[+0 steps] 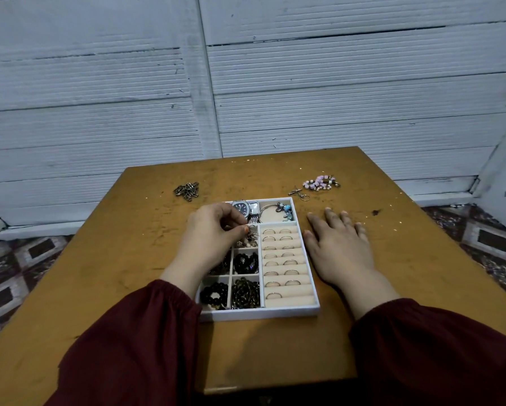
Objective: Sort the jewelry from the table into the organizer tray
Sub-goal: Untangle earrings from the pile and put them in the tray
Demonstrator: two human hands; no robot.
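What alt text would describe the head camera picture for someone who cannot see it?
A person's left hand pinches a small piece of jewelry over a white organizer tray on a brown table, while the right hand lies flat beside the tray. A metal chain pile, pink beads and a metal trinket lie loose beyond it.

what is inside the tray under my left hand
The left hand pinches a small piece over the left compartments of the organizer tray. A wristwatch and dark bead bracelets show beside it; whatever lies beneath the hand is covered.
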